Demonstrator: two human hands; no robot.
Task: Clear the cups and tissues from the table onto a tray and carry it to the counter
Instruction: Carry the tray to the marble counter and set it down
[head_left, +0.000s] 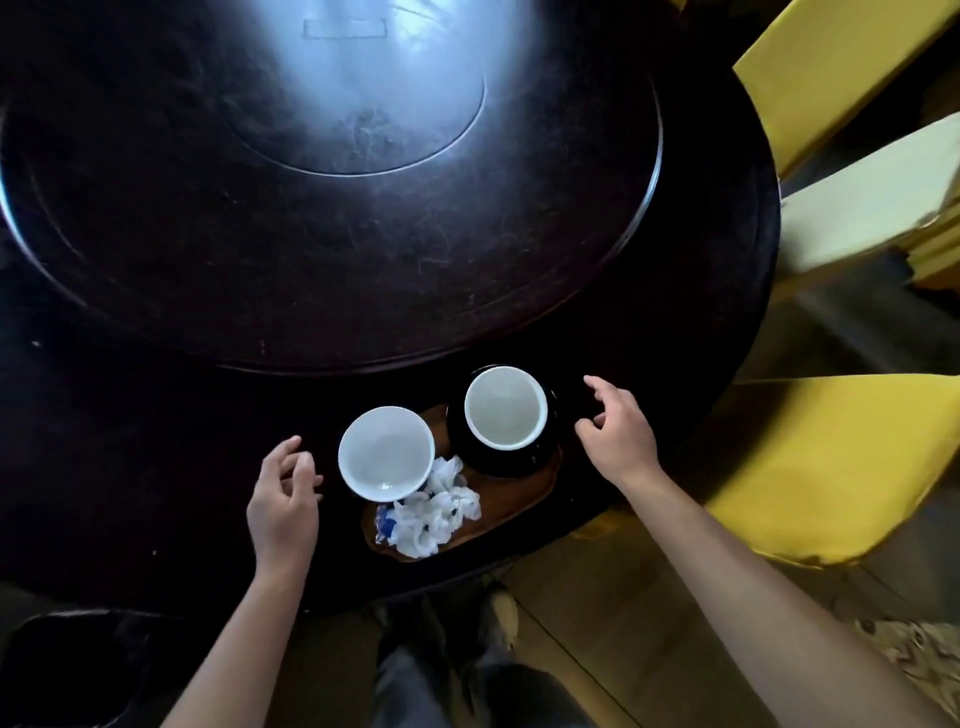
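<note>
So there's a big round dark table (156, 441) with a raised round turntable part (332, 208) in the middle, catching a bright glare from above. Down at the near edge of the table sits a brown wooden tray (524, 493), kind of an irregular oval shape.

On the tray: a white cup (386, 455) at the left end, looks empty inside, and it seems to hang over the tray's left edge a bit. At the right and slightly further back there's a black cup (501, 441) with a white inside, also empty as far as the view shows. In front of and between the two cups lies a pile of crumpled white tissues (431, 512), with a bit of blue showing in it. The tissues touch the base of the white cup.

The person's hands are on either side of the tray, neither one holding anything. The left hand (283, 501) hovers just beside the white cup, fingers loosely curled and relaxed. The right hand (618, 431) is just beside the black cup, fingers spread and slightly bent. Can't really tell whether either hand touches the table surface or the tray rim.

Off to the right are yellow-cushioned chairs (841, 462), a couple more further back. Below the table edge the person's legs and a shoe (501, 610) show on a wooden floor.
</note>
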